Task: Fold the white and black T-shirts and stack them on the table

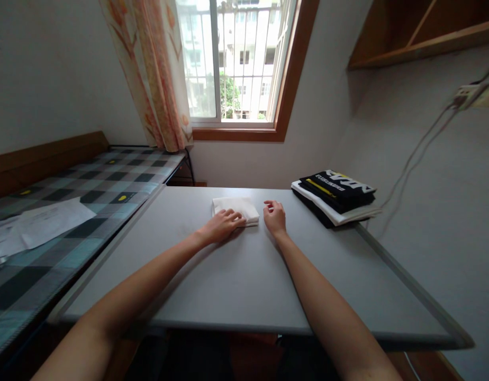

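Note:
A folded white cloth (238, 205) lies flat near the far side of the grey table (236, 286), with its layered edge facing right and toward me. My left hand (224, 224) rests over its near left part, fingers stretched out on top and holding nothing closed. Just to the right of the cloth, apart from it, my right hand (275, 216) rests on its side at the tabletop. Its fingers are loosely curled with a gap between them, and nothing shows in them.
A stack of folded dark and white clothes (335, 193) sits at the table's far right edge. On the left, papers (50, 222) lie on a bed with a checked cover (137, 164). Cables (413, 153) hang down the right wall. A curtain (153, 74) hangs beside the window.

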Motion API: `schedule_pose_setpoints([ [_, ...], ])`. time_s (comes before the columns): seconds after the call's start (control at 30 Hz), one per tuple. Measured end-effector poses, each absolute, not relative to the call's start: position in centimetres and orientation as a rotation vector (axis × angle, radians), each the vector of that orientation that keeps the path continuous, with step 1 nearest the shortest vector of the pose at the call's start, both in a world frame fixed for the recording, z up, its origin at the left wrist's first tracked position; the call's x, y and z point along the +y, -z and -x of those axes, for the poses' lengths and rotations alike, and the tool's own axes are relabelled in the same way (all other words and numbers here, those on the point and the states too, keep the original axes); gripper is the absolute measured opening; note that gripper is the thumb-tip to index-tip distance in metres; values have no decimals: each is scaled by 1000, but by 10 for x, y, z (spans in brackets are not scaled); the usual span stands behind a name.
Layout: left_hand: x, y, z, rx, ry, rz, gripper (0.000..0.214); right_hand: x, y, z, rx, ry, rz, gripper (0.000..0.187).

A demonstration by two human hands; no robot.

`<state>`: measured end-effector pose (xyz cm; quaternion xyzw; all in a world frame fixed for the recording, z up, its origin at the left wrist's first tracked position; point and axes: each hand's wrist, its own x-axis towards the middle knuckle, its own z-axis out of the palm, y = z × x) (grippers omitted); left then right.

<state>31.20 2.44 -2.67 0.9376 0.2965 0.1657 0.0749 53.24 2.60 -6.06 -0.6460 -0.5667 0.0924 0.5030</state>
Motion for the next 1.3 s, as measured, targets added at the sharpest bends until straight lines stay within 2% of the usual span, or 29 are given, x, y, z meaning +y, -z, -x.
schedule_pose_setpoints([
  [0.2, 20, 50, -284, 1016, -717, -2726, 32, 24, 67, -527, -1656, -276, 1380, 29],
  [0.43, 20, 63, -267, 1118, -839, -2764, 26, 13, 67, -523, -2091, -96, 1298, 34],
  [0.53, 20, 61, -267, 1118, -885, -2819, 20, 12, 63, -523, -2127, -13, 1296, 33],
  [0.73, 22, 57, -263, 1099, -968, -2950, 20, 13, 56, -522, -2098, 67, 1318, 14],
  [0.97, 16, 55, -265, 1055, -843, -2950, 21, 13, 63, -520, -2137, -140, 1247, 7],
  [1.3, 21, 62, -265, 1077, -1066, -2439, 30, 20, 75, -519, -2002, -254, 1230, 11],
])
